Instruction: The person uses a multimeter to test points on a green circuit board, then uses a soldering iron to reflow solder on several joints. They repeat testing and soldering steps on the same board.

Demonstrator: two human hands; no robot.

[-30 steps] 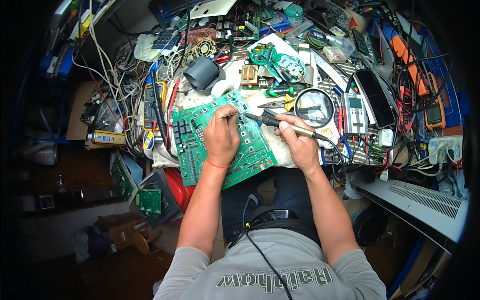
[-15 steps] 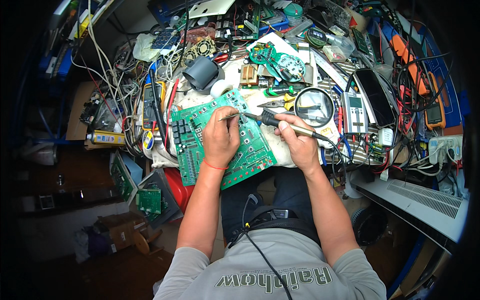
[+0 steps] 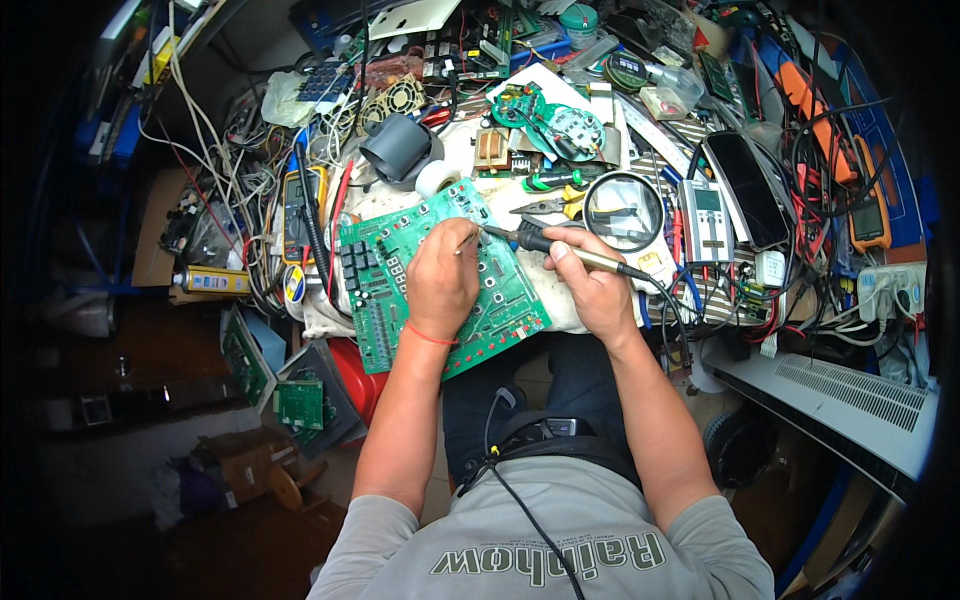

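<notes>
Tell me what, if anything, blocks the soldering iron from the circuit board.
Nothing visible: the right hand holds the soldering iron, tip over the circuit board; the left hand is beside the tip, not between.

Electronics workshop: multimeter (image 3: 867, 222), soldering iron (image 3: 534, 240)

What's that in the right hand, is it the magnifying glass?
No, the right hand holds a soldering iron with a cord, and the magnifying glass lies just beyond that hand.

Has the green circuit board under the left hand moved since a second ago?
No, not visibly: the green circuit board still has its upper edge right by the white roll.
</notes>
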